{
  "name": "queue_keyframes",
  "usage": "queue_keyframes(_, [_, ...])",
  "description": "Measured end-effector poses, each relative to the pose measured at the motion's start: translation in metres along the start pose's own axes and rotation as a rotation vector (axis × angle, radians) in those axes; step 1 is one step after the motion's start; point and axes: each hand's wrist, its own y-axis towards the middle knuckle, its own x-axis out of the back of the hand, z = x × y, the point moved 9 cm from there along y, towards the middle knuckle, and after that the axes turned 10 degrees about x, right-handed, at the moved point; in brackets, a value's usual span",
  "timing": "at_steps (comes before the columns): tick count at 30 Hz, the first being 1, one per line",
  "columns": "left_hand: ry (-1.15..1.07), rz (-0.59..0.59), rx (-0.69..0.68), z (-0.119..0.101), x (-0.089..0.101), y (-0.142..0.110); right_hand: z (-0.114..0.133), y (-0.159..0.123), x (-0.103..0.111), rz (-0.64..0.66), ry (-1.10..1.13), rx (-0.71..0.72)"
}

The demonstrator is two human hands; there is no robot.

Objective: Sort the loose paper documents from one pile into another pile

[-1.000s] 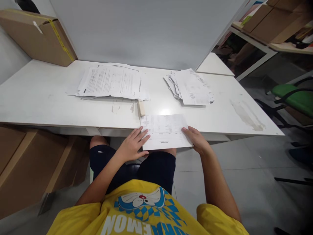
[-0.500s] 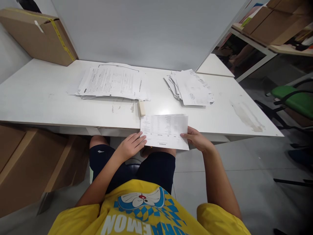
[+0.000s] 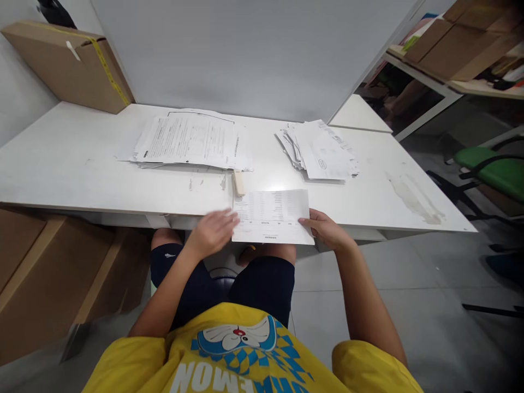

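At the near edge of the tabletop (image 3: 61,169), around its middle, the printed paper (image 3: 272,218) lies partly over the surface and partly past the edge above the lap. The right hand (image 3: 327,226) is clamped on its right side, thumb on top, probably so the sheet stays flat and steady with the print uncovered. The left hand (image 3: 215,232) is blurred at the paper's left side; I cannot tell whether its fingers grip or merely brush it. Just beyond the paper's far left corner sits a cream block (image 3: 238,184). Toward the far edge lie a left stack (image 3: 184,139) and a right stack (image 3: 321,150), well apart, which seems to keep them separate and the front strip usable. A cardboard box (image 3: 69,65) stands at the far left corner. Counted on the tabletop: one block, two stacks, one box; the stacked sheets overlap too much to count.
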Motion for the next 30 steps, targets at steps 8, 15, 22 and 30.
queue_keyframes(8, [-0.172, 0.291, 0.083, 0.079, -0.043, 0.084, 0.004, 0.012, 0.004, 0.011, 0.038, -0.008])
queue_keyframes(15, [-0.2, 0.356, 0.037, 0.079, -0.048, 0.072, 0.008, 0.011, 0.006, 0.018, 0.041, -0.001])
queue_keyframes(22, [-0.058, 0.301, -0.023, 0.076, -0.047, 0.067, 0.01, 0.011, 0.005, 0.022, 0.07, 0.009])
queue_keyframes(30, [-0.015, 0.362, -0.062, 0.077, -0.061, 0.061, 0.01, 0.01, 0.008, 0.011, 0.057, -0.003])
